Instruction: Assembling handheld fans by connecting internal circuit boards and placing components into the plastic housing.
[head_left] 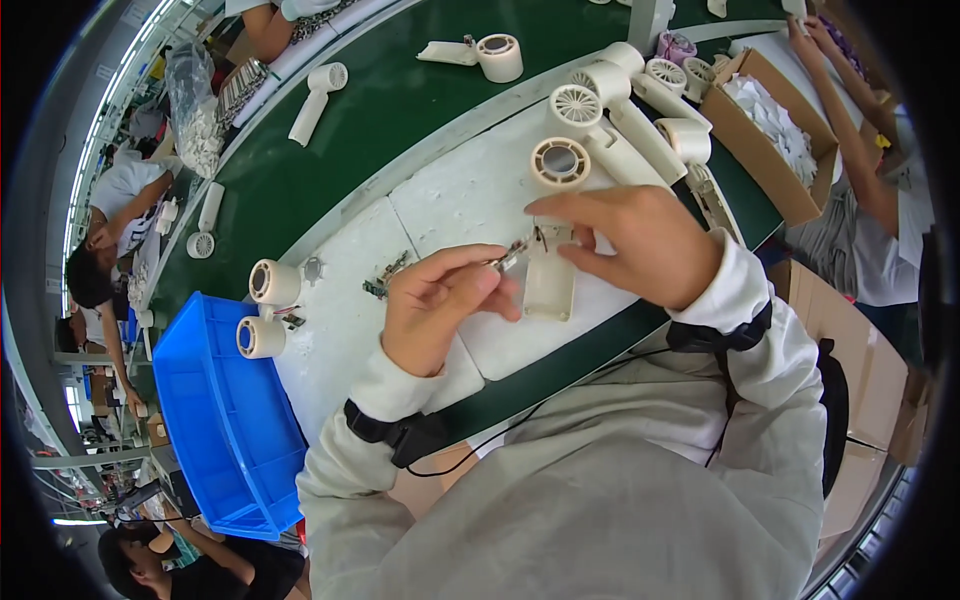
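Note:
My left hand [437, 305] pinches a small circuit board [512, 254] between thumb and fingertips, over the left edge of an open cream fan handle [548, 288]. Thin dark wires show at the handle's upper end, beside the board. The round fan head [560, 163] lies just above it; fingers hide part of the place between them. From the right comes my right hand [640, 245], its index finger stretched over the handle's upper end and the thumb apart at the handle's right edge. Nothing shows between its fingers. More small circuit boards [388, 274] lie left of my left hand.
A blue bin [215, 420] stands at the left, next to two fan heads [268, 284]. Several cream handheld fans [640, 135] are piled at upper right, before a cardboard box [775, 135] of white pieces. Beyond the white work surface [345, 240] runs a green belt [400, 125]. Other people sit around.

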